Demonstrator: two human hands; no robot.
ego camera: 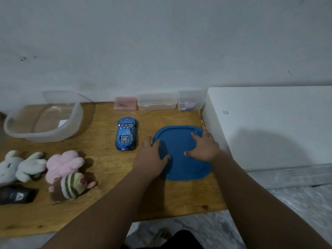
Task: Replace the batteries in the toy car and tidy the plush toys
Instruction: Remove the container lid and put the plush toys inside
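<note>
A shiny blue toy car (pixel 126 134) stands on the wooden board (pixel 100 169), nose toward me. Right of it lies a flat blue lid (pixel 179 150). My left hand (pixel 152 155) rests on the lid's left edge with its thumb over the surface. My right hand (pixel 204 146) lies flat on the lid's right side, fingers spread. At the left lie a white plush rabbit (pixel 19 167), a pink plush (pixel 62 163) and a striped brown plush (pixel 71 186).
A clear plastic tub (pixel 45 121) stands at the back left. Along the wall sit a pink box (pixel 125 103) and two clear boxes (pixel 157 101), (pixel 190 100). A dark packet (pixel 16 194) lies at the front left. A white surface (pixel 269 126) borders the board's right side.
</note>
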